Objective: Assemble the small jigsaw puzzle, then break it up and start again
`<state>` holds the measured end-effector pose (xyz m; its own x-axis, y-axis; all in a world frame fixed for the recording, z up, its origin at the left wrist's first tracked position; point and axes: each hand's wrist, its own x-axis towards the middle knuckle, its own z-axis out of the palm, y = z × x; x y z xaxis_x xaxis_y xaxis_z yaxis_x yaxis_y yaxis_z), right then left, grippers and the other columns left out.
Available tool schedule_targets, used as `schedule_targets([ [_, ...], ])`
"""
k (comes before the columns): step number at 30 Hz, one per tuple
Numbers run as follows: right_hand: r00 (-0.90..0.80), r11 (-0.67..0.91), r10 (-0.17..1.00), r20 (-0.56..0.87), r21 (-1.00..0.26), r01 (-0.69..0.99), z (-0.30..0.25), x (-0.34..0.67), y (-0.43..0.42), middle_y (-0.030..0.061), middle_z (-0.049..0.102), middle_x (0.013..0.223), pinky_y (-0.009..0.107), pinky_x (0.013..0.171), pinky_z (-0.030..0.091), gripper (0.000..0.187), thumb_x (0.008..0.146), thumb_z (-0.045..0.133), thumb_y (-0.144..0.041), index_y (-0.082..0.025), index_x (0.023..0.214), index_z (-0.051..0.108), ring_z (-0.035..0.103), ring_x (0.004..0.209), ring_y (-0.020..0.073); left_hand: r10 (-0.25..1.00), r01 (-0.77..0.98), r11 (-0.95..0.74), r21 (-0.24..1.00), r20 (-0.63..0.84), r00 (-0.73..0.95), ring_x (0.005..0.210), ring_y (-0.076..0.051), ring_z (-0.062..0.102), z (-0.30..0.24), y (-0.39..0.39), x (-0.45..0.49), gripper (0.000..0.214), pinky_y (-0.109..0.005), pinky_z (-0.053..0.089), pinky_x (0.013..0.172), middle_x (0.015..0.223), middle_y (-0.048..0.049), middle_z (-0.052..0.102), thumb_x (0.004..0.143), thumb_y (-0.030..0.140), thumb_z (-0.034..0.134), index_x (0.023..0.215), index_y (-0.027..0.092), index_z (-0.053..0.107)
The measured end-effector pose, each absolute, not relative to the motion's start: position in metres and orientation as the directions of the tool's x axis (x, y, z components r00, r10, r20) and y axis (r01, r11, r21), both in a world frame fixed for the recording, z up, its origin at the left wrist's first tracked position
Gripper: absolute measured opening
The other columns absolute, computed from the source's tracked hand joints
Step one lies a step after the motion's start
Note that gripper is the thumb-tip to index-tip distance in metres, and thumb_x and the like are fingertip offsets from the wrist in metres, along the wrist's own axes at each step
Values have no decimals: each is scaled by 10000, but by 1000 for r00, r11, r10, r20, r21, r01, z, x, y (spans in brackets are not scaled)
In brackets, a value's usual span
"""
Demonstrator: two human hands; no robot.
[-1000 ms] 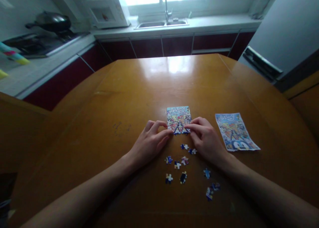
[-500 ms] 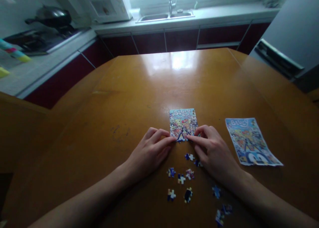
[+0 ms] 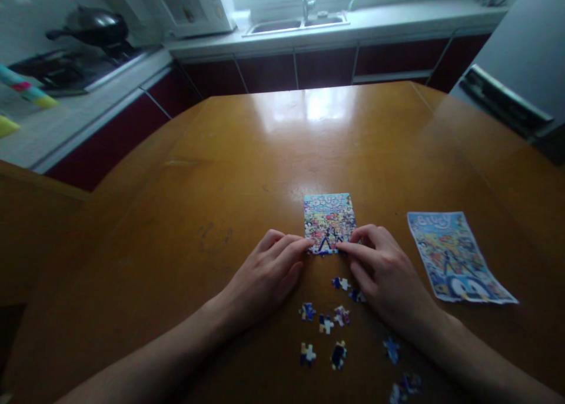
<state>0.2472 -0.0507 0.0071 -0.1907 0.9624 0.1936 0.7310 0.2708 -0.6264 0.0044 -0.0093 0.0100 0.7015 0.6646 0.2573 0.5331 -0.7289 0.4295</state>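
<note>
A partly joined jigsaw puzzle (image 3: 330,219) with a crowded cartoon picture lies flat on the wooden table. My left hand (image 3: 273,269) has its fingers together, their tips pressed on the puzzle's lower left corner. At the lower right side, my right hand (image 3: 386,269) grips the edge with bent fingers, the index fingertip on the bottom border. Loose pieces lie nearer to me, among them a blue-and-white piece (image 3: 341,283), a purple-blue piece (image 3: 308,311) and a dark piece (image 3: 339,355). One loose piece (image 3: 357,295) is partly hidden by my right hand.
Right of my hand lies a creased paper sheet (image 3: 457,254) with the same kind of picture. More pieces, including a light blue one (image 3: 391,350), sit by my right forearm. Beyond the table (image 3: 247,151) are a counter with a sink (image 3: 276,26), a stove with a wok (image 3: 95,27) and a fridge.
The view has shifted a little, so the puzzle, sheet and pieces appear slightly farther right and lower. Both hands stay at the puzzle's lower edge.
</note>
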Motion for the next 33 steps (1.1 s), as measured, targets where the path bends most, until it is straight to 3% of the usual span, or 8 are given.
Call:
schedule_targets([
  [4, -190, 270, 963, 193, -627, 731, 8, 247, -51, 114, 586, 1016, 415, 828, 482, 293, 891, 501, -134, -178, 1065, 732, 524, 950, 245, 685, 514, -703, 492, 273, 676, 991, -197, 495, 12, -10, 4, 344, -341, 499, 879, 1114, -70, 639, 917, 63, 504, 1244, 170, 514],
  [10, -197, 281, 959, 203, -624, 729, 8, 248, -50, 108, 597, 1017, 412, 821, 487, 291, 903, 499, -149, -215, 1064, 732, 537, 950, 247, 724, 593, -686, 421, 314, 614, 1028, -228, 459, 10, -11, 3, 342, -385, 496, 878, 1133, -94, 550, 898, 86, 549, 1216, 206, 583],
  [15, -207, 289, 957, 204, -609, 739, 8, 248, -50, 110, 597, 1021, 405, 826, 489, 301, 895, 501, -133, -206, 1077, 730, 534, 964, 248, 708, 608, -701, 373, 265, 654, 1059, -240, 445, 9, -12, 4, 311, -407, 513, 901, 1200, -88, 505, 910, 153, 595, 1197, 265, 630],
  [28, -263, 318, 948, 180, -477, 819, 16, 244, -59, 134, 619, 1117, 458, 866, 492, 386, 876, 483, -96, -172, 1219, 644, 539, 1037, 282, 730, 629, -676, 383, 239, 640, 1086, -251, 433, 9, -12, 4, 358, -442, 499, 933, 1213, -95, 499, 909, 142, 559, 1252, 245, 577],
  [33, -181, 269, 957, 227, -462, 845, 22, 247, -63, 125, 635, 1056, 411, 818, 488, 288, 885, 452, -83, -159, 1054, 673, 570, 949, 250, 722, 597, -686, 417, 289, 628, 1045, -239, 433, 11, -12, 1, 254, -401, 496, 863, 1182, -88, 510, 887, 116, 575, 1109, 226, 630],
])
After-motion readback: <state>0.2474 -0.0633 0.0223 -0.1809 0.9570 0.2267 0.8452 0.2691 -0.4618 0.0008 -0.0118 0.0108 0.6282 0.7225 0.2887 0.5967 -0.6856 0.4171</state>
